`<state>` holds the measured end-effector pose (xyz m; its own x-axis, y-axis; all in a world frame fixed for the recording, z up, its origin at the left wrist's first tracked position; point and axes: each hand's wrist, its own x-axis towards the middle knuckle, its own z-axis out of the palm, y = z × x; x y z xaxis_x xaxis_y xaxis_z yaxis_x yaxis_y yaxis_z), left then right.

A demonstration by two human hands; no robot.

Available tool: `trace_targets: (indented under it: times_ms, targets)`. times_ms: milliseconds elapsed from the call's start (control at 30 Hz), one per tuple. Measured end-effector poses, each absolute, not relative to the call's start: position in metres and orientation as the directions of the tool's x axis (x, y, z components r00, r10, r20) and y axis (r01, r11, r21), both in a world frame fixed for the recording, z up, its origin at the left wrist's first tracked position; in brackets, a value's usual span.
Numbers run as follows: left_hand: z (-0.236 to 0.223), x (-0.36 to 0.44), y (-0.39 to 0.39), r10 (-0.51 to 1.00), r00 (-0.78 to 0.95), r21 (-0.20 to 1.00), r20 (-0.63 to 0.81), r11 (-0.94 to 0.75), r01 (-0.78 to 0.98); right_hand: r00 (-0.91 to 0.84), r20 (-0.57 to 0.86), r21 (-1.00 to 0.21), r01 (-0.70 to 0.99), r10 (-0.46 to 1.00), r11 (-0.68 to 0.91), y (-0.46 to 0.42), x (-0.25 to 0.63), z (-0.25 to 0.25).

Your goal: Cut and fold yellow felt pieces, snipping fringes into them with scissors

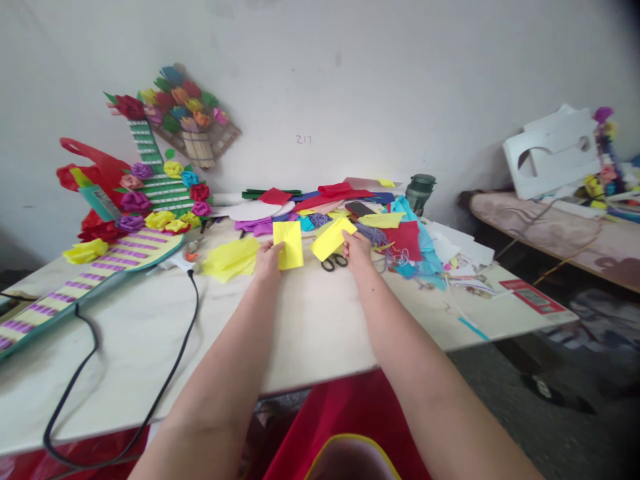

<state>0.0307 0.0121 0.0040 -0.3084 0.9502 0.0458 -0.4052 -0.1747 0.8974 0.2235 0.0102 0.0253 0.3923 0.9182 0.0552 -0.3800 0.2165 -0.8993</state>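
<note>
Pinched in my left hand (270,259) is a yellow paper rectangle (290,245), held upright over the table. My right hand (357,249) grips another yellow paper piece (332,239) by its right side, and this one is tilted. A narrow gap separates the two papers. Below the right-hand piece, the black handles of a pair of scissors (335,262) show on the table; the blades are hidden. A pile of yellow paper sheets (231,259) lies just left of my left hand.
Paper-flower decorations (165,180) and a striped panel (95,280) fill the table's left. A black cable (187,333) loops across the front left. Coloured paper scraps (405,240), a phone (361,209) and a dark green bottle (420,193) lie or stand behind and to the right.
</note>
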Motion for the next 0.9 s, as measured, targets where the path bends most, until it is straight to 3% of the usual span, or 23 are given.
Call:
trace_targets:
  times_ms: [200,333,400,467,567,633,733,800,900]
  targets:
    - [0.003,0.032,0.012,0.949,-0.313,0.901,0.039,-0.169,-0.4,0.392,0.036,-0.947,-0.279,0.919,0.156,0.016,0.228,0.019]
    - [0.004,0.033,0.012,0.947,-0.32,0.909,0.033,-0.162,-0.385,0.402,0.126,-0.991,0.085,0.907,0.1,0.021,0.232,0.015]
    - [0.005,0.034,0.012,0.945,-0.325,0.915,0.025,-0.152,-0.373,0.392,0.219,-0.917,0.395,0.894,0.052,0.02,0.233,0.015]
    - [0.005,0.035,0.012,0.944,-0.329,0.92,0.019,-0.145,-0.363,0.37,0.278,-0.756,0.654,0.886,-0.036,0.017,0.233,0.016]
    - [0.003,0.034,0.013,0.943,-0.333,0.924,0.023,-0.146,-0.353,0.359,0.331,-0.629,0.773,0.873,-0.079,0.013,0.233,0.017]
    - [0.002,0.034,0.013,0.943,-0.332,0.925,0.03,-0.152,-0.348,0.394,0.33,-0.73,0.683,0.858,-0.033,0.014,0.233,0.017]
    - [0.002,0.033,0.013,0.946,-0.321,0.924,0.037,-0.155,-0.349,0.51,0.196,-0.965,0.25,0.838,0.073,0.017,0.235,0.016]
    - [0.003,0.034,0.012,0.948,-0.317,0.925,0.035,-0.151,-0.349,0.56,0.078,-0.986,-0.079,0.825,0.146,0.018,0.236,0.018]
    - [0.004,0.034,0.011,0.947,-0.321,0.927,0.032,-0.148,-0.345,0.587,-0.022,-0.914,-0.341,0.809,0.222,0.017,0.237,0.022]
